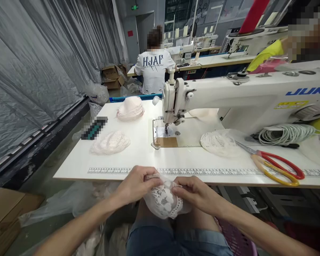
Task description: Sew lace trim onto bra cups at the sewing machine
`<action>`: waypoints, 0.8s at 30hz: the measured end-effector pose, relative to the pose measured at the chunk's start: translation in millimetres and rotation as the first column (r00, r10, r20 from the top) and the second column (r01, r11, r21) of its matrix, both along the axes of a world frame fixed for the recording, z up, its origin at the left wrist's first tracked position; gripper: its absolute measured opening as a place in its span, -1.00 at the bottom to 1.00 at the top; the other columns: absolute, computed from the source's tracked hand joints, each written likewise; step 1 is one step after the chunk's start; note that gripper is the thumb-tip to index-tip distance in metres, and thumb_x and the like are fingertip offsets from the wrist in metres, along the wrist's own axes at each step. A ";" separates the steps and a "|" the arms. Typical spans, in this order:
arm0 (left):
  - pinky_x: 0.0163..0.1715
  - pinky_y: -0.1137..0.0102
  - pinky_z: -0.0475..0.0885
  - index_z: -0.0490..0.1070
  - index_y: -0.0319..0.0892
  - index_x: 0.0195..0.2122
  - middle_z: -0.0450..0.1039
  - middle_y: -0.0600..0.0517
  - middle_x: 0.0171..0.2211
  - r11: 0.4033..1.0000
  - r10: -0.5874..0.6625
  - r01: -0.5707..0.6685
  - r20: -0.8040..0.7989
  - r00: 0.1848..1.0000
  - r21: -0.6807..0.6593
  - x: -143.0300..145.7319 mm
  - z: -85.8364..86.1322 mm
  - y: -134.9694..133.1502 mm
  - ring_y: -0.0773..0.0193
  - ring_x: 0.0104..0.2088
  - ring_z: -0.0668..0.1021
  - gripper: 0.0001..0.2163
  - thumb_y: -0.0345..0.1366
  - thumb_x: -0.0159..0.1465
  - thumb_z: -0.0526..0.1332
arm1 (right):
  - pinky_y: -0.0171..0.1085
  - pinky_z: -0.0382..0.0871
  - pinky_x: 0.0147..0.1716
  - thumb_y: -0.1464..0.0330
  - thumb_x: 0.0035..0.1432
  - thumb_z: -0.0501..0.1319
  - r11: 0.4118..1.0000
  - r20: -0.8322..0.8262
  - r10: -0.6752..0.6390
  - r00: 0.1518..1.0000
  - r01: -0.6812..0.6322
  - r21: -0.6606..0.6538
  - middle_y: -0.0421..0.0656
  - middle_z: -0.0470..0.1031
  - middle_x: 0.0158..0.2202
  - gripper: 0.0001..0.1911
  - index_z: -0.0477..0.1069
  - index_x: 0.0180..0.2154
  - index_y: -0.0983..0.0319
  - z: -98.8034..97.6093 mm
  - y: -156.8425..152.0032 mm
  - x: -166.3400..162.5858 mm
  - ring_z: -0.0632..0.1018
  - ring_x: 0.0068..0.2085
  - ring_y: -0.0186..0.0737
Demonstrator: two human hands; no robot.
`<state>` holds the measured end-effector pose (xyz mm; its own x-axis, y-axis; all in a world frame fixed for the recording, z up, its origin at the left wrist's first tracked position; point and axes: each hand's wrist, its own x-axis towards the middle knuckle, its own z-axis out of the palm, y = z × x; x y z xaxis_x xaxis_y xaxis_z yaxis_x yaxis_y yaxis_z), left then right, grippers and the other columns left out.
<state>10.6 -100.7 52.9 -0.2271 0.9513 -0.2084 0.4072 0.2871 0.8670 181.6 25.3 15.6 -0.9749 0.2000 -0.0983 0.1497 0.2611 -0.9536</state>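
Both hands pinch a piece of white lace fabric (164, 201) at the table's front edge, above my lap. My left hand (141, 183) grips its upper left side between thumb and fingers. On the upper right side, my right hand (193, 192) pinches the lace the same way. The fabric hangs down with a scalloped border and sheer material around it. Straight ahead stands a white sewing machine (202, 94), its needle and presser foot apart from the lace. Left of the needle lies a pile of lace pieces (110, 143), and farther back a stack of pale pink cup-shaped pieces (130, 108).
More lace (220, 142) lies right of the needle plate. Scissors (278, 165) with red and yellow handles rest near the right front edge, by a coiled pale cord (286, 134). A printed ruler (202, 172) runs along the table front. A person in a white shirt (154, 69) sits ahead.
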 end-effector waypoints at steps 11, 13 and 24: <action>-0.56 0.49 0.11 0.41 -0.28 -0.50 0.28 0.13 -0.60 0.934 -0.357 0.332 -0.380 0.853 -0.133 -113.4 1.5 165.0 0.39 -0.54 0.29 -0.84 -0.26 0.03 0.26 | -0.31 0.27 -0.50 0.31 0.31 -0.09 0.739 -0.243 -0.145 0.959 0.268 0.618 -0.12 0.44 -0.41 -0.70 0.35 -0.30 0.27 -3.4 107.1 -65.2 0.43 -0.47 -0.27; -0.57 0.48 0.07 0.38 -0.27 -0.54 0.20 0.16 -0.64 0.926 -0.378 0.341 -0.359 0.853 -0.164 -115.9 -9.9 175.1 0.41 -0.57 0.23 -0.80 -0.22 0.04 0.27 | -0.33 0.31 -0.50 0.38 0.31 -0.10 0.652 -0.295 -0.069 0.953 0.267 0.710 -0.10 0.45 -0.33 -0.71 0.37 -0.17 0.25 -7.1 117.5 -65.1 0.45 -0.45 -0.29; -0.60 0.49 0.14 0.43 -0.21 -0.49 0.30 0.13 -0.63 0.940 -0.339 0.245 -0.566 0.752 -0.238 -115.2 -4.7 193.8 0.40 -0.59 0.33 -0.85 -0.26 0.01 0.33 | -0.26 0.43 -0.37 0.54 0.24 -0.09 0.423 -0.333 0.153 0.930 0.243 0.873 -0.03 0.42 -0.17 -0.65 0.35 -0.06 0.19 -22.9 119.4 -70.4 0.46 -0.22 -0.18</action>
<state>-104.7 93.1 48.2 -0.0652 0.9627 -0.2624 0.9074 0.1666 0.3859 111.3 144.8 -7.3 -0.8852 0.0230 0.4646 -0.0591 0.9851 -0.1614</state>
